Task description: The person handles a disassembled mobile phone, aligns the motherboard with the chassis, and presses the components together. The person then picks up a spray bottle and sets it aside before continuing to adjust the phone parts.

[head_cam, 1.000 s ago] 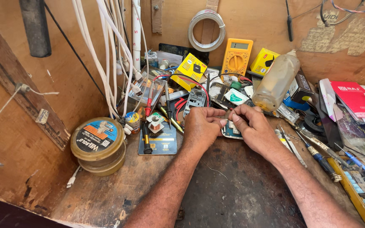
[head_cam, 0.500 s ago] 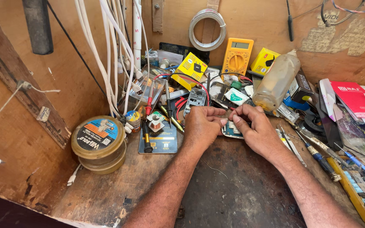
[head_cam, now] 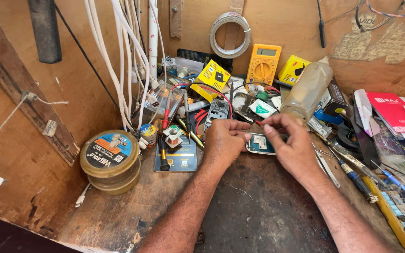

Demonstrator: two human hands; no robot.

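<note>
Dark, scuffed wood makes up the worktop (head_cam: 258,220) nearest the viewer. Above it the left hand (head_cam: 223,143) and right hand (head_cam: 291,147) meet, fingers curled, over a small phone (head_cam: 260,144) lying between them; the right fingertips pinch a thin red wire (head_cam: 258,123). Beyond stand a cloudy bottle (head_cam: 308,91) and a yellow meter (head_cam: 263,63).

Small phone board (head_cam: 260,143) mostly hidden beneath both hands, fingertip contact unclear, red box (head_cam: 386,107) and papers cut off at right edge
</note>
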